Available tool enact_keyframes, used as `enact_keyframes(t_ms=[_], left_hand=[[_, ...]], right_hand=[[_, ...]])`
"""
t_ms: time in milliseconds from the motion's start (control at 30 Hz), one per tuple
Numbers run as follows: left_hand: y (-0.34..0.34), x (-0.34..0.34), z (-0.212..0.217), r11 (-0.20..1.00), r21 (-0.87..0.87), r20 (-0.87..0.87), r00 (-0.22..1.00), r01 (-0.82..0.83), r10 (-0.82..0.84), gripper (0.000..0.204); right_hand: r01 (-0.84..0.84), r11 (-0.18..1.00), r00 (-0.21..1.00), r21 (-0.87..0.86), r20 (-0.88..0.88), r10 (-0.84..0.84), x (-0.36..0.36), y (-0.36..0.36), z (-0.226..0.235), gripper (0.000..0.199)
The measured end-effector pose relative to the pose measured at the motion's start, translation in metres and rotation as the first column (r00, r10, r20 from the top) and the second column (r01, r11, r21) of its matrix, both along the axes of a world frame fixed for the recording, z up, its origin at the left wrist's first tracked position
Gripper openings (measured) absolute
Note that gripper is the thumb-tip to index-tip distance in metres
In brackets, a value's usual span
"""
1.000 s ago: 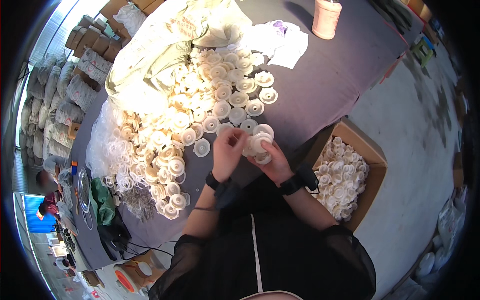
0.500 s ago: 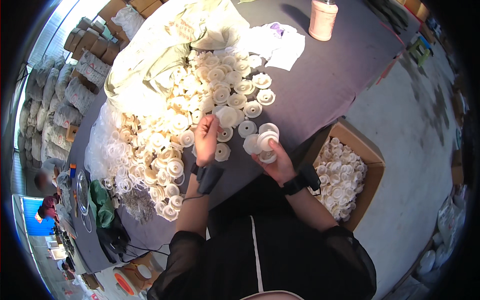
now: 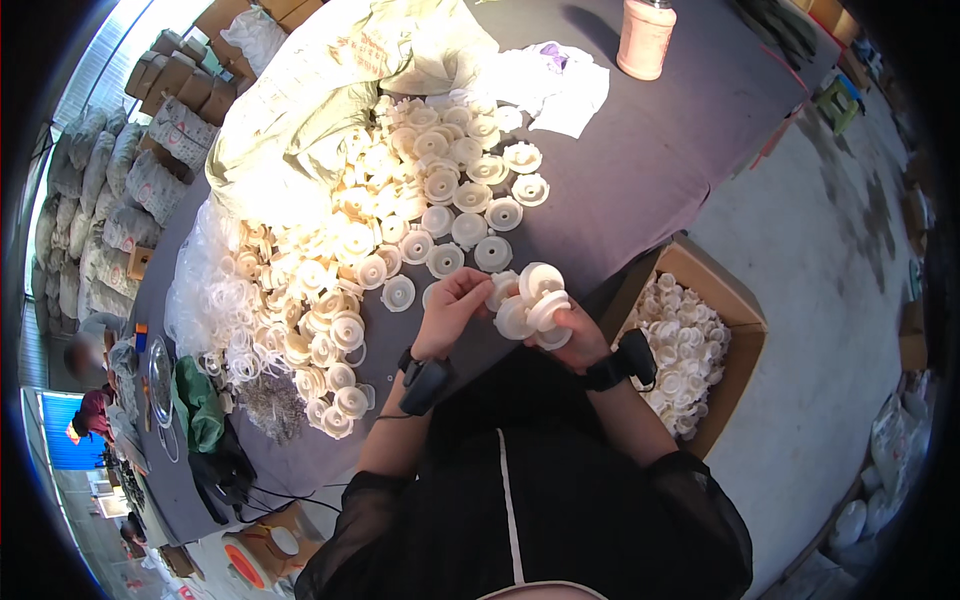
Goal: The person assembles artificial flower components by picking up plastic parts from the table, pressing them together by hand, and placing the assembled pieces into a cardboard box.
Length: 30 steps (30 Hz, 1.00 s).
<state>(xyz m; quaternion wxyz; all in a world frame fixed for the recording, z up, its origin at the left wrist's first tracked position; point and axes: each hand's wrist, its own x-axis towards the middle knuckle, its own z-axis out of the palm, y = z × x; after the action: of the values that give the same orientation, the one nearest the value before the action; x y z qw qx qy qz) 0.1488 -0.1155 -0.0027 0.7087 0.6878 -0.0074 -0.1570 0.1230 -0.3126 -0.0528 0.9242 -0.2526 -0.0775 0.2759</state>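
Observation:
My right hand [image 3: 582, 342] is closed around a cluster of several round, translucent white plastic parts [image 3: 541, 281], flanged and cup-like, above the table's near edge. Beside it, my left hand [image 3: 458, 308] pinches one more white plastic part [image 3: 502, 289] at the left side of that cluster; whether this part touches the others, I cannot tell. Loose parts of the same kind [image 3: 445, 260] lie just beyond my left hand. Behind them spreads a large heap of such parts [image 3: 335, 285] across the grey-covered table [image 3: 620, 170].
A cardboard box [image 3: 740, 300] filled with white parts stands by my right forearm. A large woven sack [image 3: 300, 130] lies behind the heap, clear plastic film [image 3: 195, 290] at its left. A pink jar [image 3: 645, 42] and a white cloth [image 3: 575, 95] rest farther back.
My left hand has moved from the loose parts toward the right hand, bringing a white plastic part. My right hand has shifted slightly right and nearer with its cluster.

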Motion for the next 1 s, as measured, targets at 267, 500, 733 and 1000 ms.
enact_keyframes(t_ms=[267,500,733,1000], left_hand=[[-0.031,-0.003,0.009,0.992,-0.111,0.019,0.998,0.064,-0.062,0.011],[-0.012,0.041,-0.007,0.665,0.605,0.641,0.764,-0.438,-0.081,0.027],[-0.011,0.079,-0.028,0.252,0.803,0.594,0.762,-0.540,-0.259,0.047],[-0.012,0.079,-0.013,0.328,0.787,0.597,0.780,-0.523,-0.187,0.054]], right_hand=[[0.029,0.999,1.000,0.045,-0.003,-0.029,-0.012,-0.021,-0.009,0.057],[0.390,0.776,0.880,-0.495,-0.047,-0.472,-0.055,-0.105,-0.031,0.044],[-0.011,-0.030,0.804,-1.000,0.009,-0.594,-0.124,-0.251,-0.200,0.040],[-0.047,0.184,0.640,-0.982,-0.171,-0.749,-0.124,-0.245,-0.212,0.051]])
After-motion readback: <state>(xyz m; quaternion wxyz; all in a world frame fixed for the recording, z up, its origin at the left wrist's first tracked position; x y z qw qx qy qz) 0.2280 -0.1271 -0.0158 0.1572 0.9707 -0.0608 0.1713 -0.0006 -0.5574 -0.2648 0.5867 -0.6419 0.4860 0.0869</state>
